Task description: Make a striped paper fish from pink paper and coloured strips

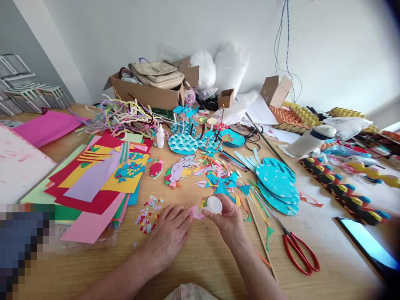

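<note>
My right hand (229, 221) is closed around a glue bottle (214, 205), with its round white base tilted up toward me and a yellow-green label on its side. Its tip is hidden, pointing down at a small pink paper cutout (197, 212) on the table. My left hand (170, 233) lies flat with fingers stretched out, the fingertips at the cutout's left edge. Just left of that hand are scattered small coloured paper dots (149, 210). Beyond the hands lie several paper fish cutouts (178, 171) and a heap of coloured paper scraps (218, 171).
Coloured paper sheets (87, 179) are stacked at left. Red-handled scissors (300, 252) and a thin wooden stick (261, 237) lie at right, near blue paper discs (276, 185). Farther back stand a white bottle (160, 136), wavy blue fish stands (183, 143) and a cardboard box (150, 95).
</note>
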A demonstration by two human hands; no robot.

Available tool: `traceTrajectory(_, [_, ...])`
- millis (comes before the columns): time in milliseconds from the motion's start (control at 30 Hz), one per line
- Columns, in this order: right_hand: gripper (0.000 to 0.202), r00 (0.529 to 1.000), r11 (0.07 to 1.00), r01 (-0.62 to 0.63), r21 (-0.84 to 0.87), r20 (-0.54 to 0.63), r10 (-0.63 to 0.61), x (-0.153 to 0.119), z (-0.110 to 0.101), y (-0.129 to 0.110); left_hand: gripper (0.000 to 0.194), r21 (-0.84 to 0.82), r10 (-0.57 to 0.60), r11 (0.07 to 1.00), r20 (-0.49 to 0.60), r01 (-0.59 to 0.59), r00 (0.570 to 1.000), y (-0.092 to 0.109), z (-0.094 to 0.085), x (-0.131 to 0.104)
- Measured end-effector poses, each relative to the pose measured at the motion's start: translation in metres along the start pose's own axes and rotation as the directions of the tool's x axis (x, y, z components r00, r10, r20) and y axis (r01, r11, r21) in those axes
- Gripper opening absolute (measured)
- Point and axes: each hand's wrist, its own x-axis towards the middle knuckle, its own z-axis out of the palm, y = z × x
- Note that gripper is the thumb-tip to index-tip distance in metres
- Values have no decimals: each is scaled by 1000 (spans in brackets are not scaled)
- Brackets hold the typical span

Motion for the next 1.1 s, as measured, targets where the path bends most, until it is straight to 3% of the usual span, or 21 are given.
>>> traceTrajectory(567, [19,981,967,184,-178,-21,-190,0,5,-16,30,81,80,994,-158,-68,984,-4,7,-1])
traceTrajectory(933, [16,984,950,163,-268,-22,-175,-3,-3,-12,34,142,145,983,-210,-117,967,-5,6,0])
traceTrajectory(1100, [19,998,953,69,-293,8,-70,-3,-2,-16,30,126,144,985,-257,-115,956,-7,9,0])
